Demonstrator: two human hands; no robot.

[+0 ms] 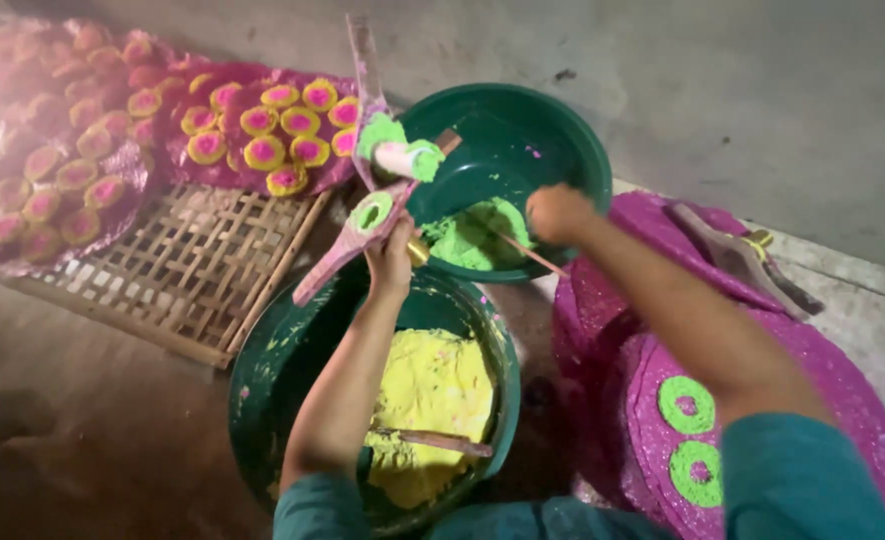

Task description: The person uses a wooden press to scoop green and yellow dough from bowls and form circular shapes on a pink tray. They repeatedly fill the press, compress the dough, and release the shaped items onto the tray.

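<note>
Gripping the pink wooden mould [332, 262] by its lower stretch, left hand [392, 262] with fingers wrapped tight round it, tilting it over the gap between the two basins. Carrying one green ring [370, 212] on the mould's face, with a pale lump smeared with green [402, 158] sitting higher up on it. Working the right hand [559, 213] inside the upper green basin [582, 140], fingers bunched in a fist around a thin stick [532, 255], its tip digging into the green paste [472, 238]; hand blurred, so no telling each finger apart.

Looking like the loading step: picking up paste for the mould. Next move probably calling for a small dab on the stick and a steady mould, ring side up.

Crowding in all round: lower basin [252, 380] of yellow paste [432, 385] right under the left forearm, another stick [437, 440] lying in it. Two finished green rings [687, 405] resting on the magenta sheet [842, 390] at the right, close under the right elbow. Bamboo lattice [192, 270] and sheets of yellow-and-pink rings [272, 125] spreading away to the left.
</note>
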